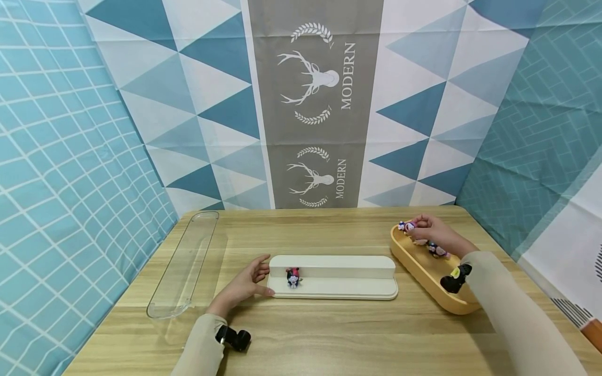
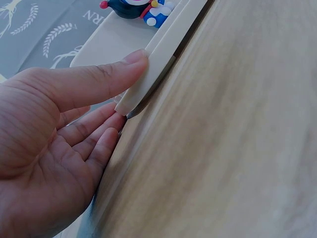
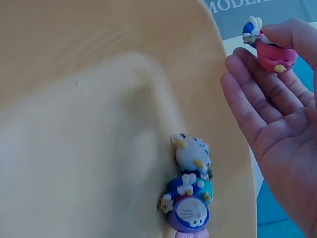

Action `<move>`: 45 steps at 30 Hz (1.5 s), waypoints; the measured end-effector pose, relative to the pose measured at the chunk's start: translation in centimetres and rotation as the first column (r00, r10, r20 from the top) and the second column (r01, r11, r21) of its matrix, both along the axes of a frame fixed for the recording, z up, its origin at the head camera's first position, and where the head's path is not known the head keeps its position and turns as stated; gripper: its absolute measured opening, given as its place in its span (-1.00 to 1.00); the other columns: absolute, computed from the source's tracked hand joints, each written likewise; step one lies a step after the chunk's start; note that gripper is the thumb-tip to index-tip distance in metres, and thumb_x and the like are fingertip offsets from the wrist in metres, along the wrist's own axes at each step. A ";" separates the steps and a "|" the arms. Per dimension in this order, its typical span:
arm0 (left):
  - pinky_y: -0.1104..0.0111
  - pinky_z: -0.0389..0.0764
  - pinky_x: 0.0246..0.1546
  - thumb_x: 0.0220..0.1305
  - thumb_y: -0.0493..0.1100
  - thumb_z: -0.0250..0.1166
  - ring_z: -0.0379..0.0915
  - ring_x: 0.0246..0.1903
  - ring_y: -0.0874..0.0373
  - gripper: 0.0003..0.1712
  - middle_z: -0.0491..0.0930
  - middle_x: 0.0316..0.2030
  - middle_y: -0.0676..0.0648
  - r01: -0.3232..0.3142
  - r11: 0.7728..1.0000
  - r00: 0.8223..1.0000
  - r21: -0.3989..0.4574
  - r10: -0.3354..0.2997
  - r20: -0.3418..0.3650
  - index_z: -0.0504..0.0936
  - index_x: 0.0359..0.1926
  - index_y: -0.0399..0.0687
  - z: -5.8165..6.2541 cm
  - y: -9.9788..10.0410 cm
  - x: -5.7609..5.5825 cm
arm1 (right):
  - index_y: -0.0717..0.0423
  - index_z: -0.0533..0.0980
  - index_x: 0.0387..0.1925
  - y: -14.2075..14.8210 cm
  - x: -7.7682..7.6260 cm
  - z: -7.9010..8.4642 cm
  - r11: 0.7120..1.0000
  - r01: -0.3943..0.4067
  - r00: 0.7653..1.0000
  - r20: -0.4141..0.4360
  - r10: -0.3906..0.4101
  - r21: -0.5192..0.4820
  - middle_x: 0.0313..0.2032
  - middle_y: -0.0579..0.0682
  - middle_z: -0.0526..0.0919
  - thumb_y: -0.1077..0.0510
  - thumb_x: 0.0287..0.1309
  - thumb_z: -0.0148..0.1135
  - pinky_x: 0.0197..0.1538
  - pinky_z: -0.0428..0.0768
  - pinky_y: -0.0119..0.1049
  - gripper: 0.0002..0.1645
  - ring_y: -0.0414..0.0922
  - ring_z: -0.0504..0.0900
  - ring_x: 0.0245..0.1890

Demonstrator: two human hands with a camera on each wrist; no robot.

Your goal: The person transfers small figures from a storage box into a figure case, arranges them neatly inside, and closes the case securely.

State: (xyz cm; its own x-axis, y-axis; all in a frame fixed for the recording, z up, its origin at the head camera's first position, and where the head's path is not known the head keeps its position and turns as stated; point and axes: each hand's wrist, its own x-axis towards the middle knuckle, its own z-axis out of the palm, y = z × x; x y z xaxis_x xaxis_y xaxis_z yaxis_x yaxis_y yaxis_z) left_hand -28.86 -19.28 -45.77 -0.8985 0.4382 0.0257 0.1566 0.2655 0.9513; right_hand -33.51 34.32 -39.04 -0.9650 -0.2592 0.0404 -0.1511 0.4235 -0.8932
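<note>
Right of the stand (image 1: 336,288), the right hand (image 1: 438,234) pinches a toy (image 3: 275,55) at the tray's (image 1: 417,275) far end, while the left hand (image 1: 243,282), loosely spread, touches the stand's left end, likely steadying it.

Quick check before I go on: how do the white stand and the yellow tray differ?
Shape: the white stand has a raised step along its back, while the yellow tray is hollow with a raised wall.
Pose: the stand lies straight across the head view; the tray lies slanted to its right.
Contents: the stand bears one figurine; the tray holds at least two.
Both are long, with rounded corners.
</note>
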 end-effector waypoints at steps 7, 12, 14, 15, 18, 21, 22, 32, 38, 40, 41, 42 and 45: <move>-0.03 0.22 0.39 -0.05 -0.50 0.51 0.19 0.33 -0.33 0.19 0.30 0.30 -0.45 -0.008 1.000 1.000 -0.002 0.008 0.001 -0.05 0.50 -0.42 -0.1 0.0 -0.1 | 0.32 0.31 -0.07 -0.3 -0.1 0.4 0.990 -0.015 1.000 -0.016 0.013 -0.143 -0.27 -0.17 0.70 0.28 0.39 0.13 0.00 0.68 -0.21 -0.78 -0.22 0.69 -0.19; -0.02 0.21 0.40 -0.04 -0.49 0.51 0.19 0.33 -0.33 0.19 0.30 0.29 -0.45 -0.006 1.000 1.000 -0.006 0.006 -0.002 -0.05 0.50 -0.42 0.1 -0.1 0.0 | 0.34 0.33 -0.06 -0.5 -0.3 0.5 0.965 -0.036 0.999 0.000 0.037 -0.260 -0.27 -0.18 0.70 0.37 0.39 0.08 -0.06 0.68 -0.39 -0.83 -0.26 0.69 -0.20; -0.01 0.21 0.40 -0.03 -0.48 0.51 0.18 0.33 -0.31 0.19 0.30 0.30 -0.44 -0.008 1.000 1.000 -0.008 0.008 0.003 -0.05 0.51 -0.41 0.2 -0.1 0.0 | 0.35 0.33 -0.06 -0.6 -0.2 0.7 0.958 -0.034 0.999 0.003 0.036 -0.283 -0.27 -0.17 0.70 0.38 0.38 0.08 -0.07 0.68 -0.39 -0.83 -0.26 0.69 -0.21; -0.01 0.21 0.40 -0.02 -0.48 0.51 0.18 0.34 -0.31 0.19 0.29 0.30 -0.44 -0.007 1.000 1.000 -0.009 0.007 0.003 -0.05 0.51 -0.41 0.2 -0.1 0.0 | 0.35 0.33 -0.06 -0.6 -0.2 0.7 0.956 -0.034 0.999 0.005 0.037 -0.292 -0.27 -0.16 0.70 0.39 0.38 0.08 -0.08 0.68 -0.39 -0.83 -0.25 0.69 -0.21; -0.03 0.20 0.40 -0.02 -0.48 0.51 0.17 0.34 -0.32 0.19 0.29 0.30 -0.44 -0.006 1.000 1.000 -0.005 0.006 0.003 -0.05 0.51 -0.41 0.3 -0.1 0.1 | 0.32 0.33 -0.06 -0.8 -0.1 0.9 0.947 -0.027 0.999 0.010 0.032 -0.319 -0.28 -0.15 0.70 0.41 0.37 0.09 -0.06 0.68 -0.37 -0.82 -0.25 0.70 -0.22; -0.05 0.20 0.40 -0.03 -0.50 0.50 0.17 0.34 -0.33 0.19 0.28 0.30 -0.45 0.000 1.000 1.000 0.003 0.000 0.000 -0.06 0.50 -0.43 0.3 -0.1 0.1 | 0.31 0.34 -0.05 -1.1 0.0 1.1 0.939 -0.015 0.999 0.022 0.024 -0.343 -0.27 -0.14 0.69 0.41 0.36 0.10 -0.04 0.68 -0.36 -0.81 -0.25 0.70 -0.21; -0.05 0.20 0.40 -0.03 -0.50 0.50 0.17 0.33 -0.34 0.19 0.28 0.30 -0.46 0.000 1.000 1.000 0.006 0.000 0.001 -0.06 0.50 -0.43 0.3 -0.1 0.1 | 0.31 0.35 -0.04 -1.2 0.0 1.2 0.940 -0.012 1.000 0.022 0.020 -0.340 -0.27 -0.14 0.68 0.40 0.36 0.11 -0.04 0.68 -0.36 -0.81 -0.25 0.70 -0.21; -0.04 0.20 0.40 -0.03 -0.52 0.50 0.18 0.33 -0.34 0.19 0.27 0.31 -0.46 0.003 1.000 1.000 0.015 -0.003 0.002 -0.07 0.50 -0.43 0.1 0.0 0.1 | 0.55 0.25 0.22 -2.8 0.1 1.6 0.962 -0.005 1.000 -0.011 0.002 -0.272 -0.19 -0.16 0.64 0.32 0.39 0.12 -0.05 0.67 -0.40 -0.50 -0.28 0.70 -0.19; -0.03 0.20 0.40 -0.03 -0.51 0.50 0.18 0.33 -0.33 0.19 0.28 0.31 -0.46 0.003 1.000 1.000 0.014 -0.003 0.000 -0.07 0.50 -0.43 0.1 0.0 0.1 | 0.59 0.21 0.29 -4.2 0.3 2.0 0.963 -0.004 1.000 -0.004 0.003 -0.269 -0.17 -0.12 0.66 0.28 0.39 0.14 -0.04 0.69 -0.35 -0.40 -0.23 0.71 -0.18; -0.03 0.19 0.40 -0.03 -0.51 0.50 0.18 0.33 -0.33 0.19 0.27 0.31 -0.46 0.004 1.000 1.000 0.014 -0.004 0.000 -0.07 0.50 -0.43 0.1 0.0 0.1 | 0.58 0.23 0.28 -4.7 0.3 2.1 0.965 -0.006 1.000 0.000 0.006 -0.263 -0.17 -0.09 0.67 0.28 0.39 0.15 -0.02 0.69 -0.31 -0.41 -0.21 0.71 -0.18; -0.03 0.19 0.40 -0.03 -0.51 0.50 0.18 0.33 -0.33 0.19 0.27 0.31 -0.46 0.005 1.000 1.000 0.013 -0.005 -0.001 -0.08 0.50 -0.43 0.1 0.0 0.1 | 0.58 0.25 0.28 -4.9 0.4 2.1 0.967 -0.007 1.000 -0.001 0.007 -0.256 -0.17 -0.08 0.67 0.28 0.39 0.15 -0.02 0.69 -0.30 -0.41 -0.20 0.71 -0.18; -0.03 0.19 0.40 -0.02 -0.51 0.49 0.18 0.33 -0.33 0.19 0.27 0.32 -0.46 0.006 1.000 1.000 0.012 -0.006 -0.001 -0.08 0.50 -0.43 0.1 0.0 0.1 | 0.57 0.26 0.28 -5.1 0.4 2.1 0.968 -0.010 1.000 -0.002 0.010 -0.250 -0.16 -0.06 0.67 0.27 0.39 0.16 0.00 0.68 -0.27 -0.41 -0.20 0.71 -0.18; -0.04 0.19 0.40 -0.02 -0.50 0.49 0.18 0.33 -0.33 0.18 0.27 0.32 -0.46 0.007 1.000 1.000 0.008 -0.007 -0.002 -0.08 0.50 -0.43 0.2 0.0 0.2 | 0.56 0.27 0.29 -5.7 0.5 2.2 0.972 -0.025 1.000 -0.006 0.025 -0.235 -0.13 -0.02 0.66 0.27 0.38 0.17 0.07 0.66 -0.17 -0.41 -0.18 0.71 -0.17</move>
State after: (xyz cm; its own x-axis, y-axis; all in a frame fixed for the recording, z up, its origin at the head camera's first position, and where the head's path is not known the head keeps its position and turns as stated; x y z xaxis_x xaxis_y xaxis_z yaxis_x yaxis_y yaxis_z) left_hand -28.66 -19.30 -45.61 -0.8952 0.4446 0.0305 0.1600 0.2567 0.9531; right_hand -33.01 28.64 -36.83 -0.9581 -0.2660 0.1063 -0.1622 0.1980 -0.9667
